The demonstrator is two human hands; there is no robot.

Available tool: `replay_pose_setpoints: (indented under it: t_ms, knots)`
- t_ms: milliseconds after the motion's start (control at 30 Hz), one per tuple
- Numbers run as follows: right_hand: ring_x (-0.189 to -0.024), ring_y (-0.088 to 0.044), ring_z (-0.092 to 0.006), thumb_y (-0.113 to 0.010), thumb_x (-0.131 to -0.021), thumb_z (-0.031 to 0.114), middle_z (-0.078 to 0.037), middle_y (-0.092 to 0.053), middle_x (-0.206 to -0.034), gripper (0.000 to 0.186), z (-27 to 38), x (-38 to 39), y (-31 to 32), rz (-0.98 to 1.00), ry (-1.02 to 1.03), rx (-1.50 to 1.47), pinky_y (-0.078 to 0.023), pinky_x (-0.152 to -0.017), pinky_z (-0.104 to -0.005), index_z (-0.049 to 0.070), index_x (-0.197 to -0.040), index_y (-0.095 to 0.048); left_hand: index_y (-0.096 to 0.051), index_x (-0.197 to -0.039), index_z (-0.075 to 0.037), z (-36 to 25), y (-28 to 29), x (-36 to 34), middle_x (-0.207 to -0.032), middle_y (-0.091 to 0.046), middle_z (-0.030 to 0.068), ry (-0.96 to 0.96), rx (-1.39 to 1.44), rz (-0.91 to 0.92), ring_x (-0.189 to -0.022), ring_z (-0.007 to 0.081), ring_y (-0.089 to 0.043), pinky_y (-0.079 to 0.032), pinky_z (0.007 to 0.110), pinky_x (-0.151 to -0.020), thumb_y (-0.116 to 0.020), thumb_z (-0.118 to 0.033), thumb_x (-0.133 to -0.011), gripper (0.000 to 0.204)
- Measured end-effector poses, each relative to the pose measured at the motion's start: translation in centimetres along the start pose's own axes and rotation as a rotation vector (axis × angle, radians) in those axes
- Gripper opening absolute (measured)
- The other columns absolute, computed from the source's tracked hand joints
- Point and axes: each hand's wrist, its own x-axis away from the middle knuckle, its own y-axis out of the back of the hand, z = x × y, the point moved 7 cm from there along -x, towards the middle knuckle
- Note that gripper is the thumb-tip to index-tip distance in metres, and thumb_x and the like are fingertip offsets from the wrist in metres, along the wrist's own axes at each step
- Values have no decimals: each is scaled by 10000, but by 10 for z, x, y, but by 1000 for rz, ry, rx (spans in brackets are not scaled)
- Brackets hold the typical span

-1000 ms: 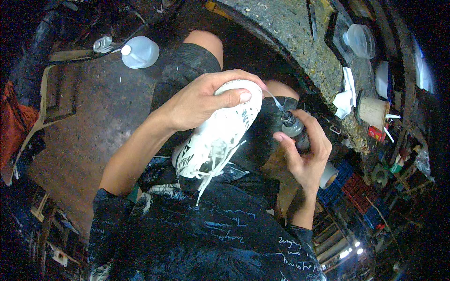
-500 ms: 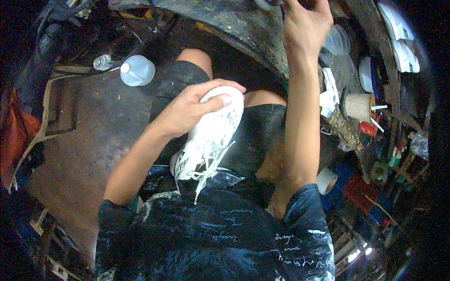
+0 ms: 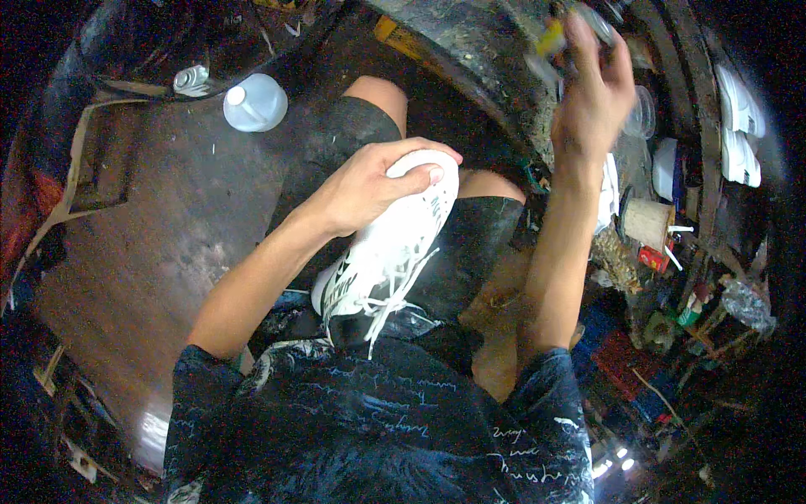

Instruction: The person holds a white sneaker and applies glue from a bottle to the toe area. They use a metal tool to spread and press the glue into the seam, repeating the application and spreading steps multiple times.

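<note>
My left hand (image 3: 369, 185) grips a white lace-up sneaker (image 3: 388, 239) by its toe, the thumb on top and the fingers wrapped over the edge. The shoe lies slantwise above my lap, heel toward my body, with dark marks on its side and loose white laces (image 3: 390, 307). My right hand (image 3: 594, 105) is stretched far out over the dark bench (image 3: 470, 42) at the upper right. Motion smears its fingers, which are beside a blurred yellow thing (image 3: 551, 39) and a silvery rounded thing (image 3: 594, 23). Whether it holds either one cannot be made out.
A translucent plastic jug (image 3: 260, 105) stands on the floor at the upper left. Along the right are a pair of white shoes (image 3: 740, 126), a clear round container (image 3: 642, 113), a beige tub (image 3: 646, 220) with white sticks and a red box (image 3: 655, 259).
My right hand has moved to the right and slightly down over the bench. My left hand keeps its hold on the sneaker, whose side shows more. The view has shifted.
</note>
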Motion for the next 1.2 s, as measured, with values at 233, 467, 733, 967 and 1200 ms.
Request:
replay_pose_setpoints:
  t_ms: [233,467,733,967,1200]
  knots:
    - [-1106,-691,-218,-881,-864,178,-107,-740,-1221,539,43,133,52,217,-127,476,-518,-1025,-357,-22,-1321,-679,-678,-1387,-25,11,0,-6,-1122,-752,30,36,-38,-48,-997,110,-699,-571,286,-892,-627,-191,-1091,343]
    - [-900,-696,-350,-884,-816,156,-173,-735,-1088,492,59,174,52,414,209,876,-560,-803,-412,1,-1244,-697,-730,-1307,-46,19,-11,-15,-1040,-788,51,74,21,-45,-929,122,-718,-576,304,-839,-685,-243,-1046,330]
    - [-876,-692,-343,-877,-811,177,-164,-727,-1067,484,47,176,49,411,273,976,-549,-775,-414,11,-1224,-689,-736,-1304,-45,19,-11,-19,-1017,-785,49,33,-9,-66,-892,117,-715,-576,298,-814,-684,-244,-1046,330]
    - [-886,-693,-336,-882,-798,188,-156,-725,-1068,509,48,171,46,428,328,1028,-548,-779,-413,16,-1237,-690,-684,-1393,-34,18,-14,-21,-1068,-766,27,38,-10,-33,-927,98,-706,-572,273,-832,-631,-207,-1091,352]
    - [-914,-700,-333,-887,-793,182,-155,-726,-1074,516,49,169,47,423,334,1039,-554,-796,-410,16,-1244,-699,-732,-1306,-33,20,-12,-25,-1011,-780,50,-1,0,-80,-897,115,-714,-574,293,-813,-693,-262,-1045,349]
